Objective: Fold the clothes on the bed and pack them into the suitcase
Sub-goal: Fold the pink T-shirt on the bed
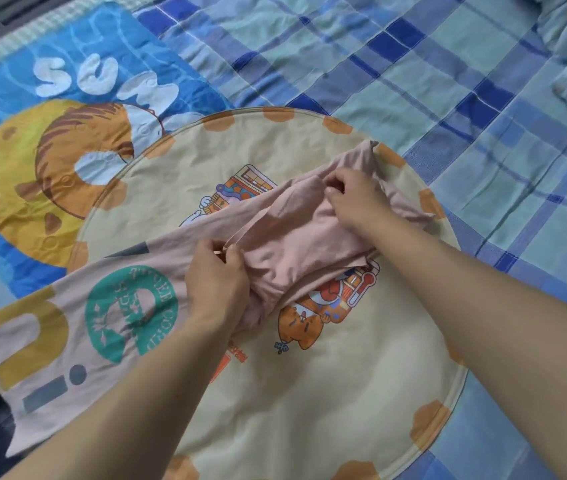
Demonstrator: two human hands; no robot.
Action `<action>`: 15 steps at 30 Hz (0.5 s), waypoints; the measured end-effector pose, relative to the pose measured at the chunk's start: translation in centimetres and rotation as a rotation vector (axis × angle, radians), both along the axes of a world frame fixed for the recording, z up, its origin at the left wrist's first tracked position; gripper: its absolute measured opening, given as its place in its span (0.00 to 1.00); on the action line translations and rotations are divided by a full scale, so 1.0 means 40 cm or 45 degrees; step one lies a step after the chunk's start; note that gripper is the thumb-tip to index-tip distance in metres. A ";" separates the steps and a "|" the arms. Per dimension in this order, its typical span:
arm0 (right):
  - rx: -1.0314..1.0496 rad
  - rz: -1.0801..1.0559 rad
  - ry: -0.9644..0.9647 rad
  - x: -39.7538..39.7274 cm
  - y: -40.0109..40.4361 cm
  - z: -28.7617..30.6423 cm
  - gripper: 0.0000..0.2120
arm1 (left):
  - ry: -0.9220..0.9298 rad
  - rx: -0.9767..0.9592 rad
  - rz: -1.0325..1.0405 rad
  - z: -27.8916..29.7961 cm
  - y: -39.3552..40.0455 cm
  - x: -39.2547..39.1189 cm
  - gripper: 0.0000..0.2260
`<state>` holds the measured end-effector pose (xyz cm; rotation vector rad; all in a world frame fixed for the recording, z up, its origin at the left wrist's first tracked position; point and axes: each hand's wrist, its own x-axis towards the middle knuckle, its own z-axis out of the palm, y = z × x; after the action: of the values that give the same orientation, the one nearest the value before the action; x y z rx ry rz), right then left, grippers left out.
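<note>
Head view: one blue plaid bedspread (448,81) carries two printed mats, a blue rectangular mat (15,140) and a round cream mat (309,393); one pink T-shirt (77,327) lies across the round one; two hands, left hand (218,285) and right hand (354,199), each pinch its bunched cloth

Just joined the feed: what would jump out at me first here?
Both hands grip a pink printed shirt at centre, the left hand at its middle, the right hand nearer its far end. It lies across a round cream cartoon mat, with a blue tiger-print cloth at upper left on the plaid bedspread.
</note>
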<state>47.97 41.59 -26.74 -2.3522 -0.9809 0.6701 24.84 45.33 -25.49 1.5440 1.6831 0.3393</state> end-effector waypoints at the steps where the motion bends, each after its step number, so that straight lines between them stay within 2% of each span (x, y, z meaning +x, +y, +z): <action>1: -0.054 0.028 -0.022 -0.005 -0.003 0.000 0.11 | 0.051 -0.014 -0.032 -0.006 0.007 -0.003 0.07; 3: -0.082 0.062 -0.027 -0.007 -0.010 0.009 0.15 | 0.175 -0.045 -0.130 -0.018 0.026 -0.006 0.09; 6: -0.152 0.085 0.021 0.005 -0.011 0.018 0.12 | 0.280 -0.116 -0.281 -0.021 0.052 -0.005 0.11; 9: -0.102 0.061 0.148 -0.001 0.025 0.033 0.14 | 0.064 -0.303 -0.274 -0.015 0.061 -0.005 0.08; 11: -0.068 0.115 0.145 -0.016 0.064 0.045 0.15 | -0.066 -0.403 -0.254 -0.010 0.068 -0.011 0.06; 13: -0.098 0.212 0.152 -0.034 0.100 0.050 0.16 | -0.091 -0.440 -0.250 -0.013 0.072 -0.019 0.04; 15: -0.013 0.216 0.165 -0.045 0.119 0.049 0.12 | -0.099 -0.441 -0.253 -0.019 0.073 -0.021 0.03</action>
<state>46.19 46.35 -24.77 -2.2200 -1.1292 0.8827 23.99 48.27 -26.27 1.4020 1.4264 0.0015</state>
